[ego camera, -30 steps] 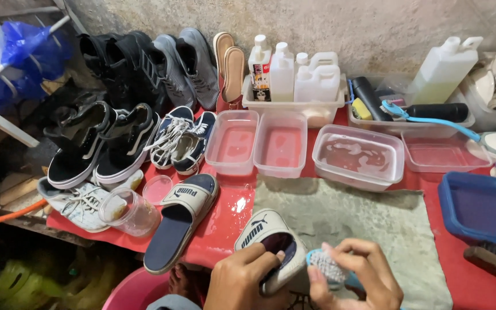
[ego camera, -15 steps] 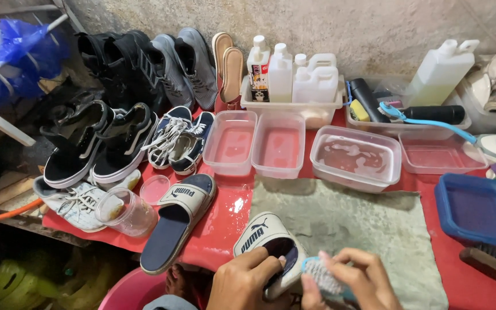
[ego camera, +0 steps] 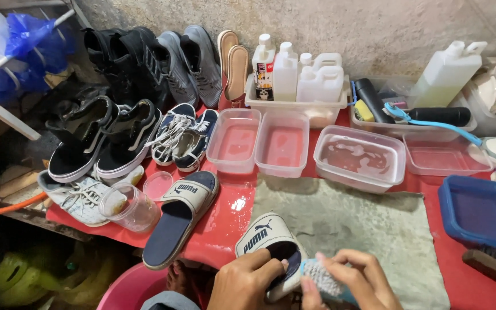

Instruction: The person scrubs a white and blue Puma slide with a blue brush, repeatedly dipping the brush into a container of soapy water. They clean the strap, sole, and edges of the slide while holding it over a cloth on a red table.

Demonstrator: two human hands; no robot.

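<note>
A red table [ego camera: 225, 221] carries a grey mat [ego camera: 363, 229], four clear tubs [ego camera: 282, 143] of water along its back and rows of shoes [ego camera: 110, 138] at the left, with a lone slide sandal [ego camera: 179, 215] lying on the red surface. At the near edge, over a pink basin [ego camera: 130, 290], a matching slide [ego camera: 268, 241] lies tilted with its long axis running from lower right to upper left, its strap end pointing away toward the tubs. The left hand [ego camera: 248, 281] is clasped around the slide's sole, and the right hand [ego camera: 357, 278] is closed around a small brush [ego camera: 324, 279] whose bristles touch the slide's footbed.
</note>
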